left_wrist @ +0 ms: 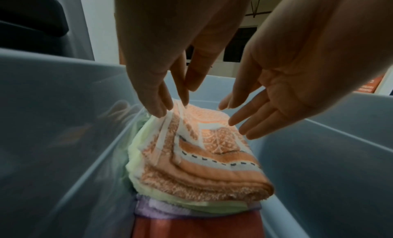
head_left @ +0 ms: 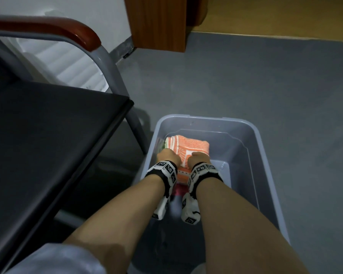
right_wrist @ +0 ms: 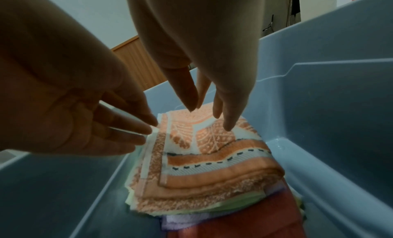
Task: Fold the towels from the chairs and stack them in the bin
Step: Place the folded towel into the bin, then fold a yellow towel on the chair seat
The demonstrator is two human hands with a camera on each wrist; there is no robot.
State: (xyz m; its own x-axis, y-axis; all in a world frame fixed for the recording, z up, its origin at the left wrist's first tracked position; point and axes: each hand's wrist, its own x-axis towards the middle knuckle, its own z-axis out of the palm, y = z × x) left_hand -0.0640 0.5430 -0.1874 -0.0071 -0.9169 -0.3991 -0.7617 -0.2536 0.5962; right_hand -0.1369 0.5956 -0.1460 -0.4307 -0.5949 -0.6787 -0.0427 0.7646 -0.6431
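Four folded towels are already stacked in the bin [head_left: 251, 135], I think: red, purple, pale green, and the orange towel [left_wrist: 199, 159] on top. The chair seat [head_left: 48, 135] looks bare. My left hand [left_wrist: 157, 56] touches its left edge with straight fingers; my right hand [right_wrist: 204, 56] hovers loose above it. The stack lies close to the left wall, and more room is right.

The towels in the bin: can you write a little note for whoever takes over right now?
Left hand: open, fingertips touching the orange towel's far left edge.
Right hand: open, fingers straight, just over the same towel.
The orange towel lies folded on top of the stack in the grey bin, above pale green, purple and red towels.
The black chair beside the bin shows no towels.
Left: check other chairs out of view.
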